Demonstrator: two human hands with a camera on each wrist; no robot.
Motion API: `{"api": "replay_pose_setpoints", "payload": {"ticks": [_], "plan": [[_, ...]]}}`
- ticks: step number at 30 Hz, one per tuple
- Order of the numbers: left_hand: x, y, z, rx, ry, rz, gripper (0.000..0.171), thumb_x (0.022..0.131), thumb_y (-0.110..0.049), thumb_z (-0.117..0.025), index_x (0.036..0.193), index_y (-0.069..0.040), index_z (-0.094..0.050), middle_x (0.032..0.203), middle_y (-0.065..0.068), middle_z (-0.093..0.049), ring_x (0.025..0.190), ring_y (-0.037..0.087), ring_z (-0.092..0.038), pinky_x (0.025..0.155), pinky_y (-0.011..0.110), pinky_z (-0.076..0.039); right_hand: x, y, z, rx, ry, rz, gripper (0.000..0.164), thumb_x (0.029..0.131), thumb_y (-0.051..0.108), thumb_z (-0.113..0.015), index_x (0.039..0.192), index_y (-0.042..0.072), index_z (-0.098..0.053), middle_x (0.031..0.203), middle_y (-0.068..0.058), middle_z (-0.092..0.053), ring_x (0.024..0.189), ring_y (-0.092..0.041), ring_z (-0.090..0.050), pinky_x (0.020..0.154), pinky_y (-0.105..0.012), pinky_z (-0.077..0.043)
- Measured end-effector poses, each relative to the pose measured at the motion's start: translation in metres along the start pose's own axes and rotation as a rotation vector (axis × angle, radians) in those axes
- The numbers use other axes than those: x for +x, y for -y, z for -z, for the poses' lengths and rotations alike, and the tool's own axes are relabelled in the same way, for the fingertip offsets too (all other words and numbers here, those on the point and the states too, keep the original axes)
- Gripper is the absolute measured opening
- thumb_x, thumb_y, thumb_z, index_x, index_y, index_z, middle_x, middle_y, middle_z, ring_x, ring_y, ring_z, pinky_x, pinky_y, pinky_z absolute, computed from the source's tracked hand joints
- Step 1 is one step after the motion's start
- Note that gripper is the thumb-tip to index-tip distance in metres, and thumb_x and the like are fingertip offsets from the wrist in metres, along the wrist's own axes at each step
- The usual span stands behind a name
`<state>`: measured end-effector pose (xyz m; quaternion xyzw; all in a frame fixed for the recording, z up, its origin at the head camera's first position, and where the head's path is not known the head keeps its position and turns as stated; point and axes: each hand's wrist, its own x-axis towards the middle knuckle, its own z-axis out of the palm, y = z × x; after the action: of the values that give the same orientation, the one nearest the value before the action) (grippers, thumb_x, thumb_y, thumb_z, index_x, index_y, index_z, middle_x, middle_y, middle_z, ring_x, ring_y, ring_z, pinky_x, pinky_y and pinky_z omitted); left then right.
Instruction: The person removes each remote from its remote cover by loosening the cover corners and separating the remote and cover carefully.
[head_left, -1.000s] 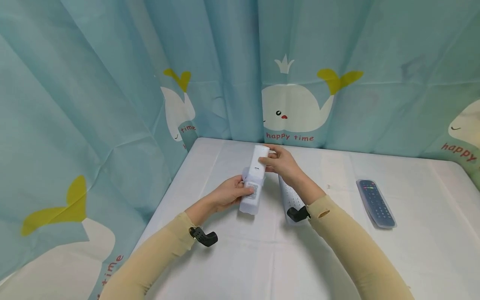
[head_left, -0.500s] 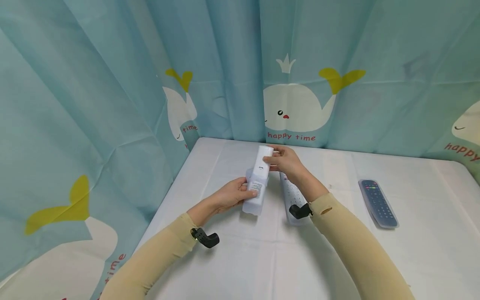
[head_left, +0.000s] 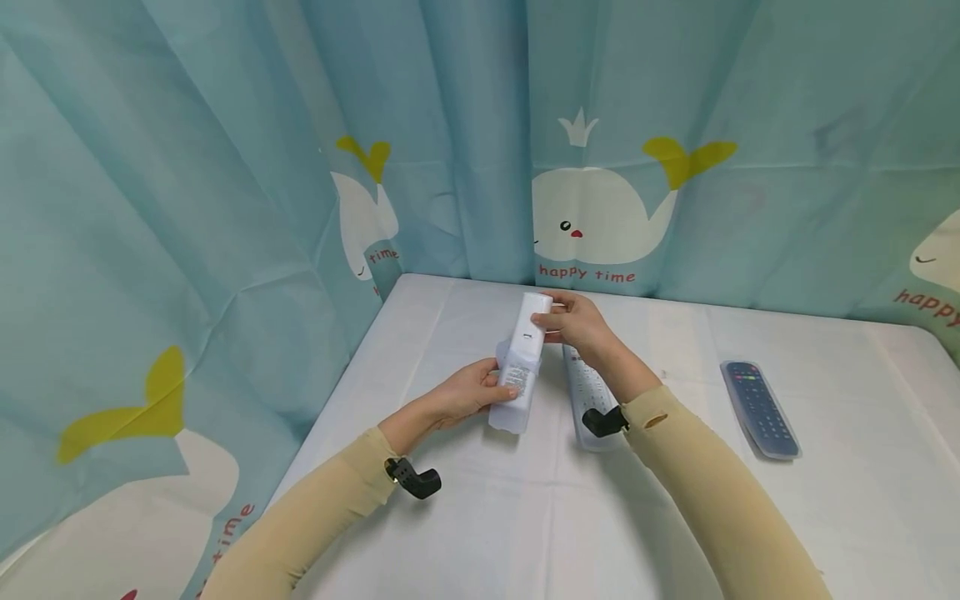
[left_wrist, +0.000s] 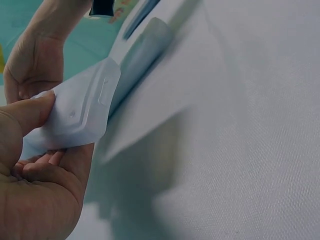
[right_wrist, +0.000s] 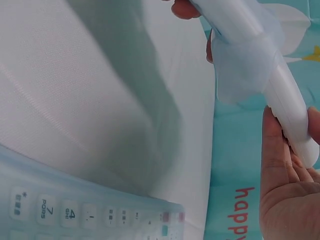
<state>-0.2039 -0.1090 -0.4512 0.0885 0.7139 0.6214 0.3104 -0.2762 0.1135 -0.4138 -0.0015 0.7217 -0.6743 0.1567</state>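
Note:
A white remote control [head_left: 531, 323] is held tilted above the table, back side up, its lower part inside a translucent cover [head_left: 507, 417]. My left hand [head_left: 467, 393] grips the covered lower end, thumb on top over the printed label. With thumb and fingers my right hand [head_left: 581, 327] pinches the bare upper end. In the left wrist view the closed end of the cover [left_wrist: 82, 105] shows between left thumb and fingers. Seen from the right wrist, the loose flap of the cover [right_wrist: 245, 67] stands out around the middle of the remote [right_wrist: 287, 95].
A second white remote [head_left: 588, 387] in a clear cover lies under my right forearm, buttons up. Farther right lies a dark remote [head_left: 761, 410], also covered. A blue curtain [head_left: 465, 167] with whales hangs behind the white table [head_left: 450, 525].
The head view has shifted slightly. Both hands and the held remote sit a little farther right in it. The grips look the same, and the remote's depth in the cover shows no clear change.

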Motion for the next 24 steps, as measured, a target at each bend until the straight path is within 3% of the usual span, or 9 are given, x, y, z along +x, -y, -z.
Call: {"api": "replay_pose_setpoints", "payload": {"ticks": [24], "plan": [[-0.0005, 0.0035, -0.0043, -0.011, 0.001, -0.016, 0.065, 0.103, -0.012, -0.063, 0.157, -0.002, -0.029, 0.141, 0.017, -0.058, 0.127, 0.029, -0.057, 0.106, 0.048, -0.047, 0.0017, 0.0029, 0.0073, -0.003, 0.019, 0.011, 0.062, 0.098, 0.009, -0.069, 0.153, 0.003, -0.042, 0.135, -0.019, -0.06, 0.106, -0.027, -0.068, 0.086, -0.035, -0.059]]}}
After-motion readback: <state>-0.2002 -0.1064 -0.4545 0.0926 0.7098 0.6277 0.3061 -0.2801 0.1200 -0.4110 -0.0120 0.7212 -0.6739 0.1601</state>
